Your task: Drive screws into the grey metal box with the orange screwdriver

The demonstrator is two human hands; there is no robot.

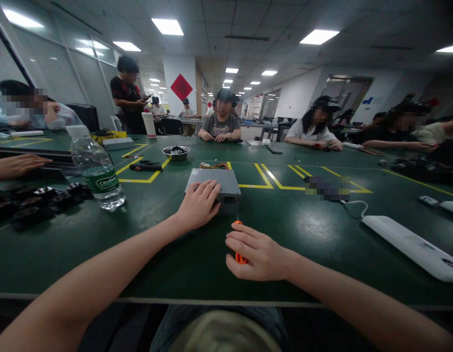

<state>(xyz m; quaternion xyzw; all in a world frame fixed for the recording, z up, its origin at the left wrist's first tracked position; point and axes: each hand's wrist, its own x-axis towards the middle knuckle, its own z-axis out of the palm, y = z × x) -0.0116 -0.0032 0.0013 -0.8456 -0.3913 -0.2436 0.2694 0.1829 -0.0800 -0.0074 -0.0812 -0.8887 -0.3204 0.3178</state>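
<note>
A grey metal box [226,182] with a socket on its near face lies on the green table [168,274], coloured cables behind it. My left hand [199,205] rests on the box's top and near left edge, its fingers stretched out flat. Just right of and nearer than the box, my right hand [256,252] is wrapped round the orange handle of a screwdriver [241,258]. The screwdriver's thin shaft points away from me, its tip at the box's near right corner.
A water bottle [98,171] stands at the left beside black parts [39,203]. Beyond are a metal bowl [175,153], a black tool [146,166] and a white cup [149,125]. At the right lies a white power bank [410,244]. Another person's hand [21,166] is far left.
</note>
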